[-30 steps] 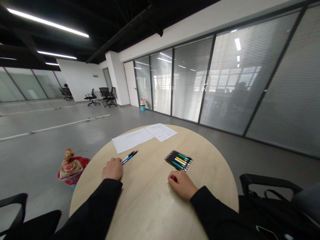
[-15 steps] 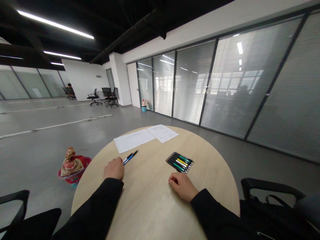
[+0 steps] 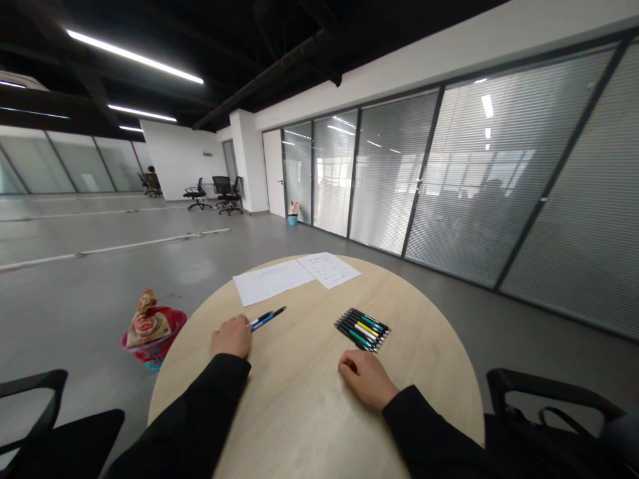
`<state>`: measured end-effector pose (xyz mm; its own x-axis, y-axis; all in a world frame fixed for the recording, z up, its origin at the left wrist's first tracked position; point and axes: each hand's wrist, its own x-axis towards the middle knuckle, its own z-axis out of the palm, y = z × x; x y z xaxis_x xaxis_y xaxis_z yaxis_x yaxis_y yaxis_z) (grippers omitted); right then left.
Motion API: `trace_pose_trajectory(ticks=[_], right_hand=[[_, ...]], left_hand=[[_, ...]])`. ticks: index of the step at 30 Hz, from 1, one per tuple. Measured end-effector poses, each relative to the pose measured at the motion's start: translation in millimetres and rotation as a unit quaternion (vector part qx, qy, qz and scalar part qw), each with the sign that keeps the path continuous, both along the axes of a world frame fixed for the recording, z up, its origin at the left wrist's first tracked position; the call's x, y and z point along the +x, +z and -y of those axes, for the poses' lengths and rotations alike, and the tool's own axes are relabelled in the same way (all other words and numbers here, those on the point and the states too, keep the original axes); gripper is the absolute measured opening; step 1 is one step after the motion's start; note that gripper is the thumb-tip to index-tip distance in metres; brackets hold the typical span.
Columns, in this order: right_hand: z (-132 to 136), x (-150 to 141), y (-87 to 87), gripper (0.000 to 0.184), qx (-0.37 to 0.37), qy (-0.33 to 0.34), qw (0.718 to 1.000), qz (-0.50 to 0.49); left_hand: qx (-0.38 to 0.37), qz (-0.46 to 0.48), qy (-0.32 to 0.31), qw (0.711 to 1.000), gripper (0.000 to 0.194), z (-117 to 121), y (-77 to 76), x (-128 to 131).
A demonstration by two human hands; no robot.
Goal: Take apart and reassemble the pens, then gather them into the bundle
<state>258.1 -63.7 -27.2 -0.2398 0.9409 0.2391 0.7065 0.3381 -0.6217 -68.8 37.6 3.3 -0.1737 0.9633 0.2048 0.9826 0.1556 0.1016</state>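
**Left hand (image 3: 230,336) curled on round wooden worktop (image 3: 299,412) next to two pens (image 3: 267,319), right hand (image 3: 367,380) empty**

We see the left hand loosely closed, with the two pens, one blue and one black, lying together at its fingers and pointing away from us; we cannot tell if it grips them or only touches them. The right hand rests part-curled on the wood, holding nothing, just below a tight group of black pens with green and yellow markings (image 3: 362,329). Two sheets of white paper (image 3: 272,282) lie near the far edge of the worktop. Off the worktop's left edge, a patterned bag sits in a red basket (image 3: 154,352) on the floor.
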Motion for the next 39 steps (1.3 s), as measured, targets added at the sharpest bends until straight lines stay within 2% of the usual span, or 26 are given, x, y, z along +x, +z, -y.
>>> trace_pose_trajectory(ticks=[4, 10, 16, 19, 22, 27, 30, 32, 35, 37, 39], right_hand=[[-1.5, 0.7, -2.3, 0.018, 0.004, -0.001, 1.000, -0.005], [-3.6, 1.0, -4.7, 0.019, -0.001, -0.002, 1.000, -0.007], [-5.9, 4.3, -8.0, 0.018, -0.002, -0.006, 1.000, -0.009], [-9.3, 5.6, -11.1, 0.018, 0.003, -0.009, 1.000, -0.005], [-12.9, 5.7, -12.5, 0.020, 0.007, -0.013, 1.000, 0.003], [-16.8, 4.3, -12.6, 0.019, 0.010, -0.030, 0.999, 0.025], [-18.9, 0.9, -13.7, 0.018, 0.018, -0.037, 0.999, 0.018], [-21.1, -3.0, -14.3, 0.018, 0.028, -0.036, 0.999, -0.003], [-25.9, -10.0, -13.7, 0.029, 0.052, -0.027, 0.998, -0.034], [-29.7, -14.0, -12.7, 0.035, 0.073, -0.023, 0.997, -0.034], [-33.3, -16.9, -12.0, 0.029, 0.089, -0.009, 0.996, -0.024]], left_hand=[[0.014, -0.006, 0.002, 1.000, 0.030, 2.8, 2.4, 2.5], [0.073, 0.006, 0.006, 0.997, 0.036, 3.3, 4.6, 7.7], [0.119, 0.050, -0.042, 0.991, 0.033, 0.8, -0.4, 19.1], [0.157, 0.106, -0.099, 0.977, 0.027, -3.7, -8.6, 26.1], [0.174, 0.204, -0.162, 0.950, 0.023, -7.1, -14.6, 34.1], [0.155, 0.338, -0.181, 0.911, 0.017, -5.3, -18.2, 53.0], [0.123, 0.434, -0.221, 0.865, 0.021, -0.3, -22.2, 70.9], [0.069, 0.515, -0.254, 0.816, 0.027, 4.5, -25.4, 84.9], [-0.047, 0.588, -0.302, 0.749, 0.036, 12.5, -28.5, 104.2], [-0.099, 0.607, -0.316, 0.722, 0.038, 16.6, -28.9, 113.5], [-0.128, 0.617, -0.336, 0.700, 0.038, 18.7, -28.6, 119.2]])
